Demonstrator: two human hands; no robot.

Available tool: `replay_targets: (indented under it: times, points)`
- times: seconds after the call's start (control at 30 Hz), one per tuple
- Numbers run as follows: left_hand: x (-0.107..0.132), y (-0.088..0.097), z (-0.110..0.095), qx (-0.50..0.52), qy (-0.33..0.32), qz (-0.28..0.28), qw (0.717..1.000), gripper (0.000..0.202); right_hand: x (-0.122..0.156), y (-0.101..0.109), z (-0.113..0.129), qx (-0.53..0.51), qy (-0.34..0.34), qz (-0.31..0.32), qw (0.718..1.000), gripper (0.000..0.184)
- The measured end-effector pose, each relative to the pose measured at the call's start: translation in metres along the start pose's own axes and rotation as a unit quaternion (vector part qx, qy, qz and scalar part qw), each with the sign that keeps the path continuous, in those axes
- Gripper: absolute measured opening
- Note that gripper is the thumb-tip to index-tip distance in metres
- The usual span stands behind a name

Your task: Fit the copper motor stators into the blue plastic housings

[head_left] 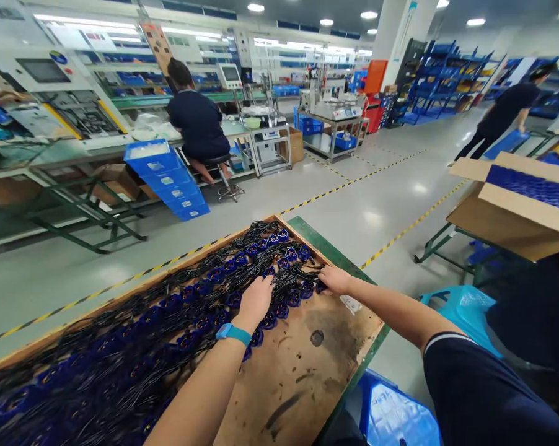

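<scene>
Rows of round blue parts [293, 298] with bundled black cables [242, 279] lie on a wooden board [307, 347]. My left hand [255, 300], with a turquoise band on its wrist, reaches in among the rows. Its bent fingertips are closed at a blue part [269, 271] and the cables beside it. At the board's far right edge, my right hand [335, 280] has its fingers curled over another blue part [321, 287] at the end of a row. The undersides of both hands' fingers are hidden. A small white label [351, 303] lies below my right wrist.
A raised wooden rim [302, 237] borders the board on a green table [314, 238]. At right stand an open carton [507, 210] and a turquoise stool [465, 306]. Stacked blue crates [168, 179] stand beside a seated person [196, 121]. Another person [505, 114] stands far right.
</scene>
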State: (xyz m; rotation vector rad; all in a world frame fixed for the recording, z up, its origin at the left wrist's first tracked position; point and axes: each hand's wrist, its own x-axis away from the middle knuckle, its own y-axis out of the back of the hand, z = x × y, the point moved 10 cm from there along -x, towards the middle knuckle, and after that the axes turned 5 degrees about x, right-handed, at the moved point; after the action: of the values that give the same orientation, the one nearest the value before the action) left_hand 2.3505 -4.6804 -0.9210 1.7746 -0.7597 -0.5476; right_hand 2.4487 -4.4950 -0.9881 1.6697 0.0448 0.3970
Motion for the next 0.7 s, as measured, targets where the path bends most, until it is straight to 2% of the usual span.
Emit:
replay_targets:
  times: [0.13,0.23,0.33,0.43,0.57,0.7]
  points:
    - [0.002,-0.025,0.026,-0.004,0.027,0.012,1.0,0.037,-0.007,-0.007,0.003,-0.015,0.044,-0.028,0.999,0.045]
    - [0.01,-0.033,0.036,-0.022,0.015,0.017,1.0,0.039,-0.01,-0.004,0.007,-0.016,0.08,-0.042,0.996,0.052]
    - [0.012,-0.037,0.031,-0.083,-0.008,0.034,0.996,0.041,-0.017,0.001,-0.001,-0.016,0.094,-0.04,0.995,0.061]
    - [0.01,-0.036,0.023,-0.141,0.002,0.047,0.989,0.041,-0.022,0.003,-0.009,-0.019,0.086,-0.029,0.996,0.067]
    - [0.015,-0.034,0.018,-0.153,0.029,0.04,0.987,0.044,-0.005,0.007,-0.005,-0.031,0.035,-0.054,0.997,0.072]
    - [0.031,-0.031,0.027,-0.131,0.032,0.011,0.991,0.044,0.028,0.005,-0.002,-0.041,-0.085,-0.107,0.99,0.072]
